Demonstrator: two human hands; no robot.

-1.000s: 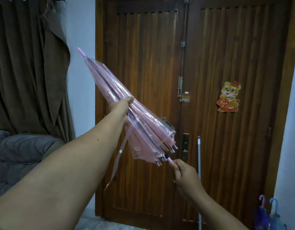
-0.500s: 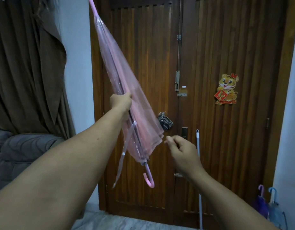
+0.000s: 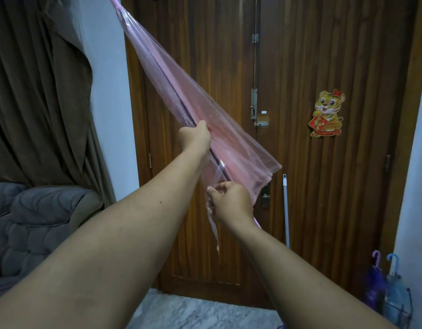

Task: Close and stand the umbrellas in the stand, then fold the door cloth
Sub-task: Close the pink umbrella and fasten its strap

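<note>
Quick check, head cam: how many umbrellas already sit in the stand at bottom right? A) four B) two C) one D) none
B: two hooked handles rise from the wire stand, the purple umbrella and the blue umbrella; the pink umbrella is in the left hand.

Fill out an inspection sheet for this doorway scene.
Surface: marble floor by wooden door.
Job's things: pink umbrella closed, tilted, tip up-left; its strap dangling; stand holds purple umbrella and blue umbrella.
Clutter: white pole beside the door.
Grip: left hand holds the canopy; right hand pinches the strap.
Cables: nothing seen.
Surroundings: curtain, sofa, tiger sticker.
</note>
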